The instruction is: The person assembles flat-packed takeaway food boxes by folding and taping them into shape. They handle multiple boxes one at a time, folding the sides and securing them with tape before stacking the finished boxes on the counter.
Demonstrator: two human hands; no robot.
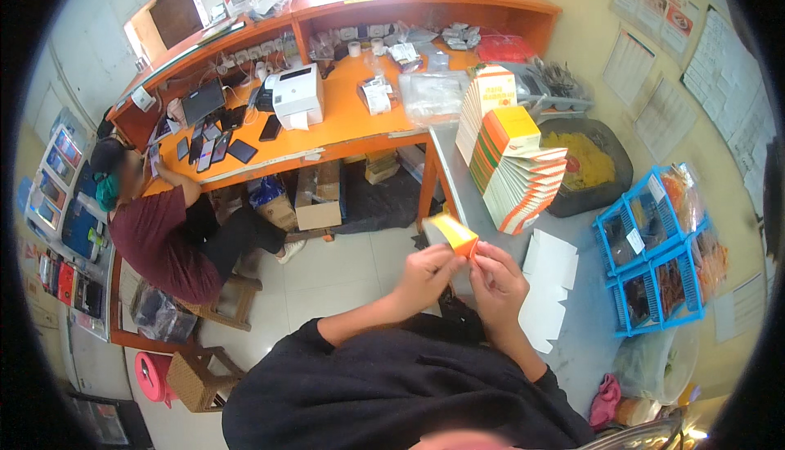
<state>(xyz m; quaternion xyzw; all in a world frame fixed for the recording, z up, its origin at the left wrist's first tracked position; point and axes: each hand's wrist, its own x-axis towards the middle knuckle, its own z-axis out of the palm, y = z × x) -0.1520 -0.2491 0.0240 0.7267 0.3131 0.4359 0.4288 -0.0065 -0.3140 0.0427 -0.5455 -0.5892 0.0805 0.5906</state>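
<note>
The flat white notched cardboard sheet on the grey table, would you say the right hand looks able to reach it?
Probably yes: the right hand is close beside the white sheet, and nothing visible covers it, though that hand currently holds the small yellow-and-orange carton.

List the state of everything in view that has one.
Yellow-orange carton: held; flaps unclear
Left grip: pinching the carton
Right grip: pinching it too
Carton stack: fanned, on the grey table
White sheet: lying flat
Blue baskets: filled
Black tub: open, yellow contents inside
Printer: paper sticking out; power unclear
Phones: lying on the orange desk
</note>
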